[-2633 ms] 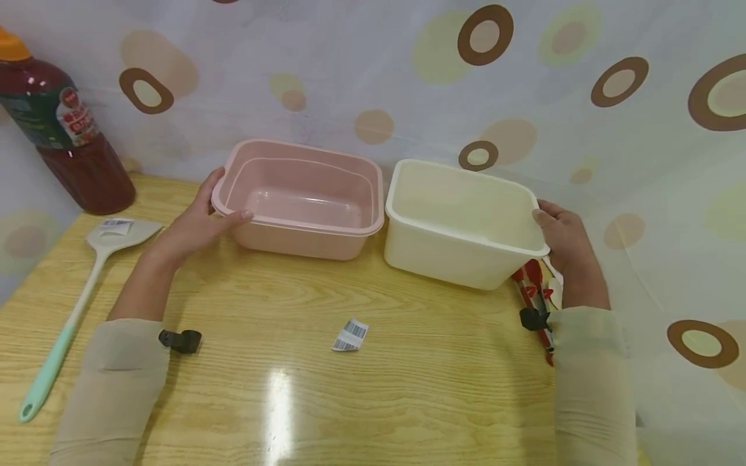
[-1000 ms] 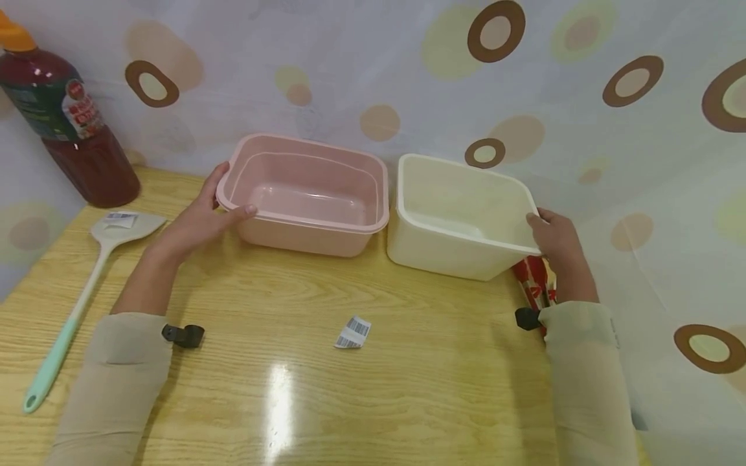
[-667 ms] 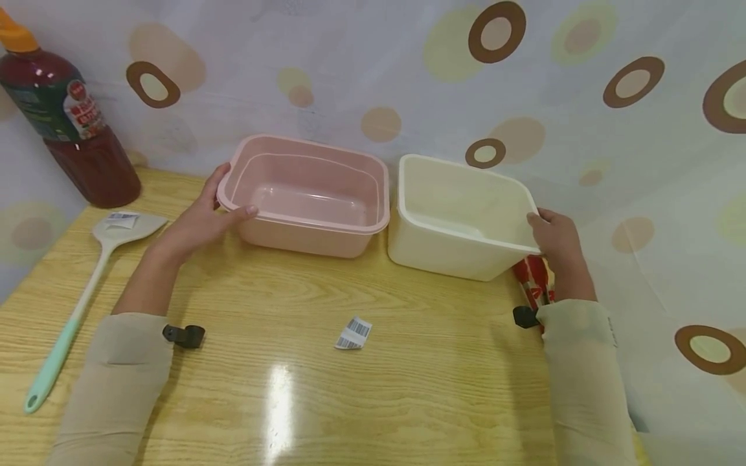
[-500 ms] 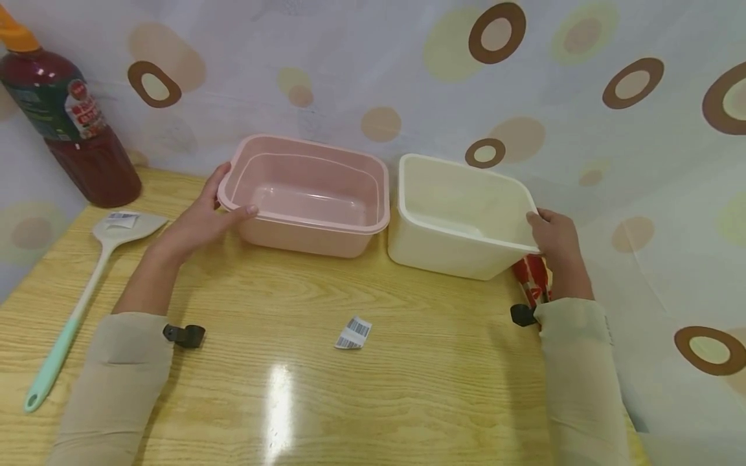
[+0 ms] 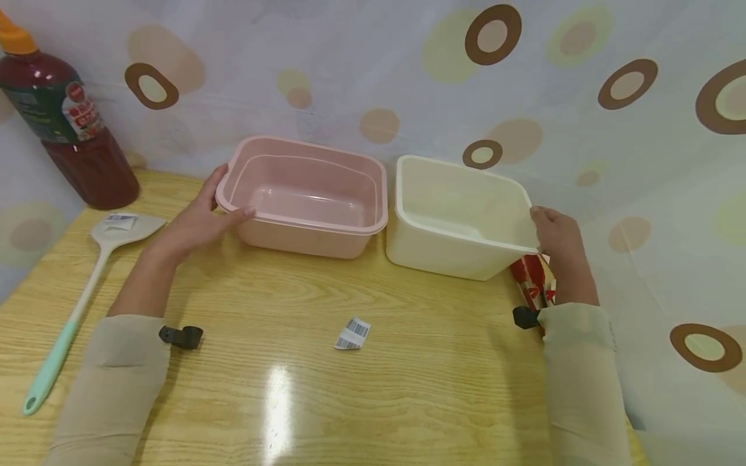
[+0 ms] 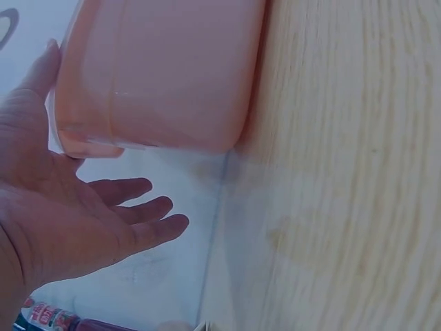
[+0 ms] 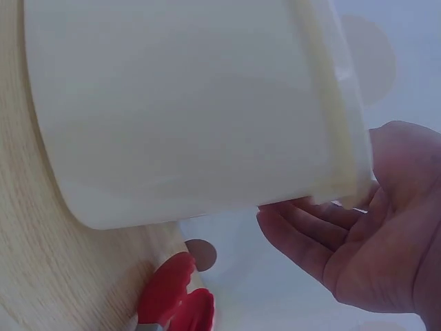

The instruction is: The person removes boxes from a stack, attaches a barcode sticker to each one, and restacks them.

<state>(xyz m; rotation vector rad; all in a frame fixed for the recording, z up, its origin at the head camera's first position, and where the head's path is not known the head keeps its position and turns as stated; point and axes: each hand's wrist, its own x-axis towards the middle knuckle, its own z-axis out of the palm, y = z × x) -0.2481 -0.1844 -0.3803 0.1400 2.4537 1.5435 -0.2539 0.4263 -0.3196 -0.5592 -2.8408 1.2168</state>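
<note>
My left hand [image 5: 201, 223] is at the left end of a pink plastic basin [image 5: 297, 243], its thumb along the front rim and its index finger at the back corner. In the left wrist view the other fingers [image 6: 151, 234] stretch out straight, apart from the basin's side. Beside the basin stands a cream plastic bin [image 5: 437, 246]. My right hand [image 5: 559, 236] is at the bin's right end, thumb tip right at the outer edge of the rim. In the right wrist view its loosely bent fingers [image 7: 300, 231] reach under the rim, fingertips close to the bin's wall.
A turner [image 5: 99, 265] with a mint handle lies on the wooden table [image 5: 419, 382] at left, near a bottle [image 5: 87, 142] of dark red liquid. Red-tipped tongs [image 5: 530, 278] lie behind the bin's right end. A barcode label [image 5: 352, 333] is in the middle. A patterned sheet [image 5: 326, 58] hangs behind.
The cream bin has come down onto the table, a small gap now showing between its rim and the basin's. My right thumb has drawn back from inside the rim. The left hand stays put.
</note>
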